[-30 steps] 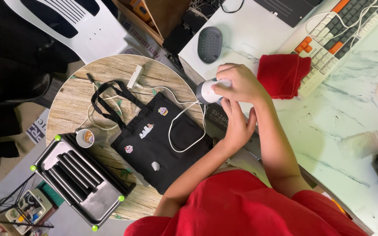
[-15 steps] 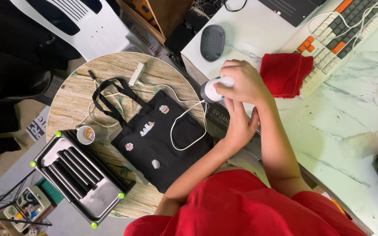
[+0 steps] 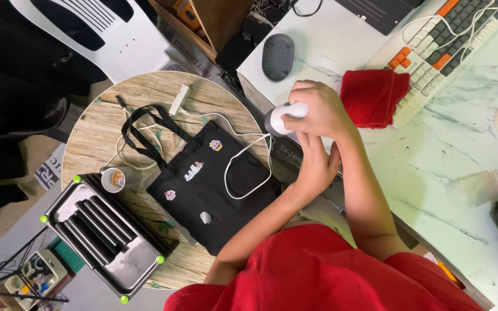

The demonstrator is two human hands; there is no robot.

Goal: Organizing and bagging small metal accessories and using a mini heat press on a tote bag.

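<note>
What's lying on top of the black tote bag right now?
A loop of white cable lies across the black tote bag, beside small stickers or pins. The left hand hides the bag's right edge.

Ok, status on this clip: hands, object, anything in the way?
Right hand grips small white-grey device. Left hand just beneath, fingers up. White cable trails across black tote bag. No obstruction.

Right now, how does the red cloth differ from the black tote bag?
The red cloth is plain red and folded; the black tote bag carries small stickers and lies flat with its handles spread out. The cloth sits on the marble desk against the keyboard; the bag lies on the round wooden table with a white cable across it. Neither hand touches either. Both are soft fabric.
</note>
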